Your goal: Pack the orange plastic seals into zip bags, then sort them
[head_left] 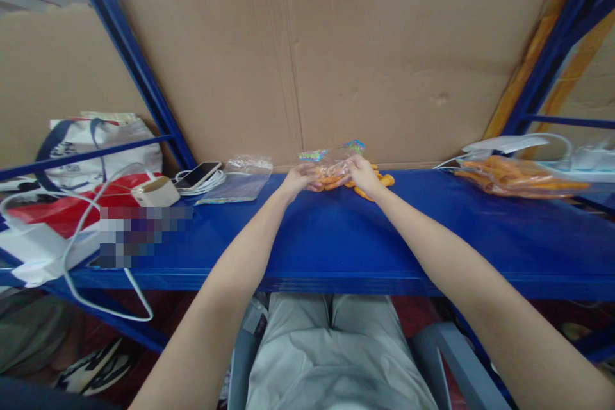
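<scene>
Near the cardboard wall, a clear plastic bag (335,160) with a colourful printed header lies between my hands, with orange pieces inside it. My left hand (300,179) grips the bag's left side, its fingers closed at the edge. On the opposite side my right hand (364,176) is closed on the bag. Loose orange plastic pieces (387,180) lie on the blue shelf just beside and behind my right hand; their exact kind is too small to make out. Both sets of fingertips are partly hidden by the bag and its contents.
On the left are a flat clear bag (240,182), a phone (199,174) on a coiled white cable, a cream power adapter (154,192) and a tote bag (103,144). A larger bag of orange pieces (519,176) lies right. Cardboard (384,64) walls the back.
</scene>
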### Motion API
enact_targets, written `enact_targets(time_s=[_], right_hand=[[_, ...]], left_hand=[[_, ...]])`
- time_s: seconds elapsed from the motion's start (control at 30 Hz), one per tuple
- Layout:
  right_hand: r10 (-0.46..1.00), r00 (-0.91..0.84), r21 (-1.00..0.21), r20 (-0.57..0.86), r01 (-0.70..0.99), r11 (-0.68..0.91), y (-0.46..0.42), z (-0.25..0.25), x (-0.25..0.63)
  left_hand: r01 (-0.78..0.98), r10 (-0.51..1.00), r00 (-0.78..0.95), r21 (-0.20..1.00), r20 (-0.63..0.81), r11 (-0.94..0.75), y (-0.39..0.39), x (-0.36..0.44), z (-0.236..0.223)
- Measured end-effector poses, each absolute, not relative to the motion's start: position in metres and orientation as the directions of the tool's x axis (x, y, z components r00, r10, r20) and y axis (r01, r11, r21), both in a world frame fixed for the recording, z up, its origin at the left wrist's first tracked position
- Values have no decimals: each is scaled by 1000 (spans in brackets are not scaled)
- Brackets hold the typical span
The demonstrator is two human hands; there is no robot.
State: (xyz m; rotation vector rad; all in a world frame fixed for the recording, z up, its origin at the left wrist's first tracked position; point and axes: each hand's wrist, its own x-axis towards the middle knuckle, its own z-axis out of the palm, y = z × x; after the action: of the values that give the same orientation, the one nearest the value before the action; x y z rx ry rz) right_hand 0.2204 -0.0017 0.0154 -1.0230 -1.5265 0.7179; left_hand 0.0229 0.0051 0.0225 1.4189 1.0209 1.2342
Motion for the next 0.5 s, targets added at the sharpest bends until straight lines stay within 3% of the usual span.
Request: enact_targets(time_s=[0.1,0.2,0.37,0.5], right_hand=[[930,3,-924,368,108,366,-3,19,220],[937,44,-937,347,63,344,-8,22,222],[949,-61,-932,309,180,315,-10,19,228],[902,-36,-862,431,279,423,-4,20,228]], left_hand=[[71,977,188,990,103,-118,7,21,19],[61,984,123,989,126,-134,7,22,20],[50,983,19,982,181,-182,3,27,25],[-25,967,-34,967,254,-255,2,29,29]])
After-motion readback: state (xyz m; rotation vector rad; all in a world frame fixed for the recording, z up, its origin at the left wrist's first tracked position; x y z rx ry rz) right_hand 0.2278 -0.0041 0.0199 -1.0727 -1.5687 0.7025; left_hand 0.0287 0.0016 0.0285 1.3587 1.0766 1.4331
